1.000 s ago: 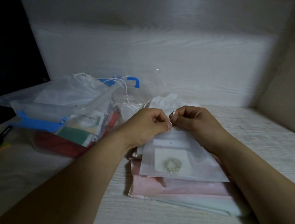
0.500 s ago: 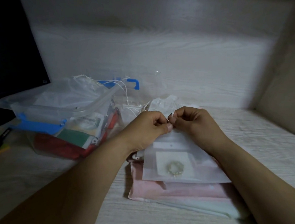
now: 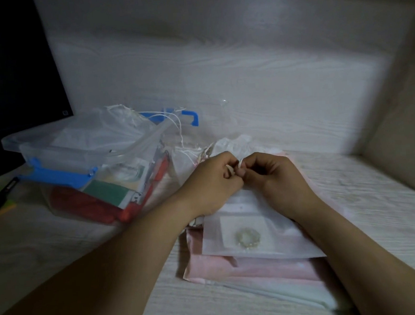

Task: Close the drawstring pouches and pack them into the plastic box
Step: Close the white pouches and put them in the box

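Now: left hand (image 3: 211, 182), right hand (image 3: 275, 179) both pinch pouch (image 3: 269, 227) mouth; plastic box (image 3: 131, 148) lies left, nearer left hand.

free: table (image 3: 370, 219) right of pouch stack (image 3: 247, 268) | blocked: plastic box (image 3: 39, 143) left, back panel (image 3: 246, 92) behind, side panel (image 3: 404, 142) far right

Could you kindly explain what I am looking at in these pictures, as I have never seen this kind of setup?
There is no machine here: a person works with bare hands, and a camera worn on their head looks forward and down. The left hand and right hand meet over a pale table, both pinching the top edge of a translucent white pouch with a beaded ring inside. It lies on a stack of pink pouches. To the left stands the clear plastic box with blue latches, holding bagged items.
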